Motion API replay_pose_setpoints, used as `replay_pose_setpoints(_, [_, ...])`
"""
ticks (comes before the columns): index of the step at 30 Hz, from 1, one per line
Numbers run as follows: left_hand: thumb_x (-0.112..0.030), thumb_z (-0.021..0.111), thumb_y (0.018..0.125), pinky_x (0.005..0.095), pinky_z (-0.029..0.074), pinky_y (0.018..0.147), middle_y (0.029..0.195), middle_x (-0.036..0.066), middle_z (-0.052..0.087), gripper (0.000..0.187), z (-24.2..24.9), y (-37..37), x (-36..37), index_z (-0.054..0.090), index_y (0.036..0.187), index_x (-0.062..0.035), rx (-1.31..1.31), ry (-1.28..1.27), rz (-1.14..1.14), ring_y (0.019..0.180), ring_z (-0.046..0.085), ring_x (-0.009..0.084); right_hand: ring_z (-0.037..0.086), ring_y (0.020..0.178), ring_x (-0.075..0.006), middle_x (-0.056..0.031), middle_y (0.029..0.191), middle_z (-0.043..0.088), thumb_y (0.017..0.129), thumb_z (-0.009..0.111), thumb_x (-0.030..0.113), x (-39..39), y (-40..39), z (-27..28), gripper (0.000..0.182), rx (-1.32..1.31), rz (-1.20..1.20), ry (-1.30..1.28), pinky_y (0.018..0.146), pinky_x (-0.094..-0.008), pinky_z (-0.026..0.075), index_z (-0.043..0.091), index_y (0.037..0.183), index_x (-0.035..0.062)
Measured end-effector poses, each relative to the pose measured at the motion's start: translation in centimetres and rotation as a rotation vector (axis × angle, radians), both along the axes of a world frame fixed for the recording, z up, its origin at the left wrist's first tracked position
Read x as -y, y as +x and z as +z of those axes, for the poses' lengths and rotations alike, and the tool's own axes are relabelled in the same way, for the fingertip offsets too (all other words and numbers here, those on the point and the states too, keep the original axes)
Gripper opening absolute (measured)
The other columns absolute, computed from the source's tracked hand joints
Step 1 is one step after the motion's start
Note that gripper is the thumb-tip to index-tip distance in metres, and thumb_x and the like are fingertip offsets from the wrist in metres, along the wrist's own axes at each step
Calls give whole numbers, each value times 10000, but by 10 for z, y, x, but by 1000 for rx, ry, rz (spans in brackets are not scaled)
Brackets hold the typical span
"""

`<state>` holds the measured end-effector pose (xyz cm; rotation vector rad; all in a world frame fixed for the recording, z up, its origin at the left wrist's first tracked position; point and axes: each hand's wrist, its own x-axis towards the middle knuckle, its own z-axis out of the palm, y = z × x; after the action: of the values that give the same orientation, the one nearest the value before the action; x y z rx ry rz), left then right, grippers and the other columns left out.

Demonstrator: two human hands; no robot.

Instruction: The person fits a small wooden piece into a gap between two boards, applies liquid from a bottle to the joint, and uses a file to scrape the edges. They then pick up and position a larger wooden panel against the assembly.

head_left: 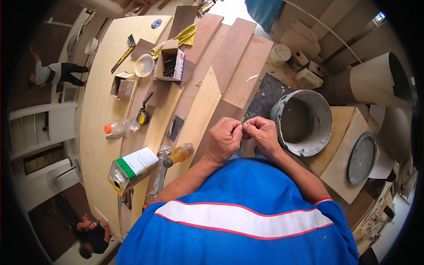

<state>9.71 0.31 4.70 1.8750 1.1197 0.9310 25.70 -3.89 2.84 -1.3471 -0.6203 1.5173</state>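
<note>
My left hand and my right hand meet in front of my chest, fingertips pinched together. Between them is something small and dark that I cannot make out. Just right of my right hand stands a large grey-crusted bucket. Beyond my hands, wooden boards lie side by side on the workbench. Nearest to my left hand on the boards are a dark flat block and an amber bottle-shaped thing lying on its side.
On the left are a rectangular tin, a tape measure, an orange-capped bottle and an open cardboard box of dark bits. A round lid lies at right. Two people are in view at far left.
</note>
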Motion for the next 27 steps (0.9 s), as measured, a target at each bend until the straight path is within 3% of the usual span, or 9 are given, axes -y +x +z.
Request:
replay_pose_setpoints(5, [102,666,821,383,583,713,935,181,708,197,1,5,7,708,1001,31,19,164,-71,815,711,333,656,732,-81,-50,815,716,961,690,89,6,-1,-5,157,12,-44,46,661,-245,556,720,943,-63])
replay_pose_setpoints(12, [117,646,812,379,602,762,992,199,714,275,2,-1,11,707,1070,47,-9,176,-82,869,728,333,668,765,-90,-63,876,738,991,655,65,15,-3,4,155,-57,-39,158,706,-253,572,729,997,-70])
replay_pose_setpoints(15, [111,649,816,371,608,776,1029,201,714,298,1,-2,14,706,1102,52,-13,143,-97,872,733,327,691,867,-109,-66,947,747,1001,683,100,17,2,2,165,-76,21,134,795,-264,568,723,1052,-52])
replay_pose_setpoints(18, [87,664,839,351,606,773,1041,197,715,277,4,-3,18,707,1110,52,10,111,-135,864,737,305,669,767,-89,-59,878,736,991,639,58,17,-1,0,138,-31,-59,124,702,-255,572,722,976,-51])
replay_pose_setpoints(24, [23,698,892,294,577,737,979,151,716,148,12,-1,21,713,1038,39,122,-198,-23,825,717,201,651,694,-98,-48,793,707,925,697,58,18,-4,0,69,367,-10,233,627,-267,529,698,891,-2])
replay_pose_setpoints(27, [13,701,892,296,557,692,929,132,712,100,13,-5,19,706,991,30,103,-182,6,777,694,178,653,653,-171,-85,760,679,866,719,28,14,-3,4,31,591,10,521,599,-306,511,697,880,10])
